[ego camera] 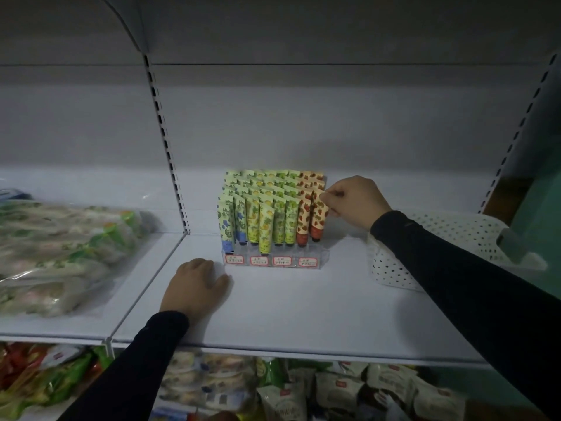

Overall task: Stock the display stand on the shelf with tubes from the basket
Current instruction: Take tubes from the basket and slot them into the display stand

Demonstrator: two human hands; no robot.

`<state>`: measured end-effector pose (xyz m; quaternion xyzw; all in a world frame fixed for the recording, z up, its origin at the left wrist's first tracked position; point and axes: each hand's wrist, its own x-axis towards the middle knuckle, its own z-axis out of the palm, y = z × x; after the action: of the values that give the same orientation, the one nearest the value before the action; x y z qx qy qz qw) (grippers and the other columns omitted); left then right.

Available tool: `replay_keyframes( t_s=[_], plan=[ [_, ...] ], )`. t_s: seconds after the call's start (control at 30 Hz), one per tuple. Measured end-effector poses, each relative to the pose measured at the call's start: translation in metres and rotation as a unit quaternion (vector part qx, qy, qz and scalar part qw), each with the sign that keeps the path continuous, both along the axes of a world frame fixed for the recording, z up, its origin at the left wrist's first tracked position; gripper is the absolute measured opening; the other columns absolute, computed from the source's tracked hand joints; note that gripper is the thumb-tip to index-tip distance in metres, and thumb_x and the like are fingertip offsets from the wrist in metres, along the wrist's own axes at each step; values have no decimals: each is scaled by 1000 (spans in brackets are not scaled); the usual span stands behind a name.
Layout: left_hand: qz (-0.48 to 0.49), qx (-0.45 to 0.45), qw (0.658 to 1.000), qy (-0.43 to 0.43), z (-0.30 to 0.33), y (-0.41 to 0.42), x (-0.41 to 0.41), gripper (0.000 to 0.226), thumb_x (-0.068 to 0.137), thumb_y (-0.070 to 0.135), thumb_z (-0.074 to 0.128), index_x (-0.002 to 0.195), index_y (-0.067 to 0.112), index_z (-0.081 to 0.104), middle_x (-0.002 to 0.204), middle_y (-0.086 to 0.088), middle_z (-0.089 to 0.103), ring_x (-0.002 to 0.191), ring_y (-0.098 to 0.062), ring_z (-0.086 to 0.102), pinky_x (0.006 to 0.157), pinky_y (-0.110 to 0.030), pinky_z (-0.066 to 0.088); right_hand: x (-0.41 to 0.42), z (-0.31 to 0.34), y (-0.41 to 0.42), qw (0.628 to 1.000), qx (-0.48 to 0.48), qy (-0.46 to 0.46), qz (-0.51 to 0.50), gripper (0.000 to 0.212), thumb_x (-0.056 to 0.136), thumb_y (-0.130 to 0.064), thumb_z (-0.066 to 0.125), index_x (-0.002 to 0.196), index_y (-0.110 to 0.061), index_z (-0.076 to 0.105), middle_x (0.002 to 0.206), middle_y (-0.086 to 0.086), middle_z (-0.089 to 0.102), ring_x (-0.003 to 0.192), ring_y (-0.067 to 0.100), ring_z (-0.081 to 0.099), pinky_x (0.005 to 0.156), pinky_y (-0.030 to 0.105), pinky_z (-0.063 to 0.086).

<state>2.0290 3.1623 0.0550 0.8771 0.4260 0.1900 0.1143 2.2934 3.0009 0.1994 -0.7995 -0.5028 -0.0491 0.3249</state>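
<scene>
A clear acrylic display stand point(322, 259) sits on the white shelf point(297, 308), packed with rows of upright tubes point(267, 214) in blue, yellow, green and red fruit prints. My right hand point(355, 202) pinches the top of a red strawberry tube point(318, 218) at the stand's front right corner. That tube stands cap down and leans slightly. Flat on the shelf just left of the stand's front lies my left hand point(197, 285), holding nothing. The white perforated basket point(394, 268) sits to the right, partly behind my right sleeve; its inside is hidden.
Clear bags of packaged goods point(60, 250) fill the shelf section to the left, past a slotted upright point(167, 147). More snack packets point(303, 390) crowd the shelf below. A second slotted upright point(516, 129) stands at the right.
</scene>
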Motion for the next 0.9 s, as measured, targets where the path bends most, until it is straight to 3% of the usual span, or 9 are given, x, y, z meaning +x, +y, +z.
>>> replay_keyframes(
  t_s=[0.13,0.27,0.67,0.9],
  plan=[
    [-2,3,1000,-7,1,-1,0,70,73,64,30,96,8,65,109,-9,64,107,-29,54,92,-34,42,-1,-6,4,1000,12,-7,9,38,94,-28,58,74,2,68,75,13,69,73,26,63,73,32,48],
    [4,-1,1000,-6,1,-2,0,53,78,57,37,86,10,61,99,-7,63,102,-29,55,86,-34,42,2,-8,9,1000,13,-22,9,42,94,-30,58,74,5,66,77,19,68,73,31,62,73,35,49],
    [3,15,1000,-12,2,-4,2,46,89,48,49,95,5,64,105,-9,63,104,-27,52,86,-32,38,4,-8,10,998,9,-61,19,45,96,-29,54,70,6,61,73,22,64,68,32,57,62,31,39],
    [2,23,1000,-11,0,-3,1,34,92,43,55,87,10,61,98,-5,60,102,-27,53,81,-31,36,6,-11,11,997,10,-75,31,43,96,-30,54,74,4,66,74,19,67,71,30,60,69,33,44]
  ],
)
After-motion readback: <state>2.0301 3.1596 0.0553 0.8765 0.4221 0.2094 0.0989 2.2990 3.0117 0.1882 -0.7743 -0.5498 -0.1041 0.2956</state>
